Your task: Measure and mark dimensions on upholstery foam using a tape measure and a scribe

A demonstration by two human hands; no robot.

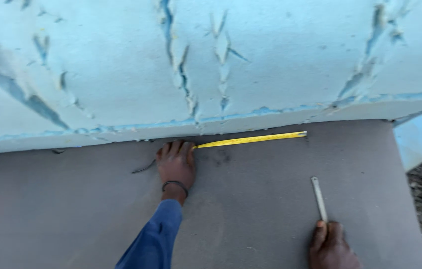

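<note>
Two hands on grey sheet (71,214): left hand (176,163) spread flat, pinning yellow tape measure (250,140), stretched rightward below blue foam (171,65). Right hand (331,245) pinching slim metal blade (319,198), well right of left. Measuring step, likely; next, blade tip up to tape's end.

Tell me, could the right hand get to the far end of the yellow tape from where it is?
Probably yes. The right hand holds a thin grey tool, and only bare grey sheet lies between it and the tape end. Nothing blocks the way.
</note>
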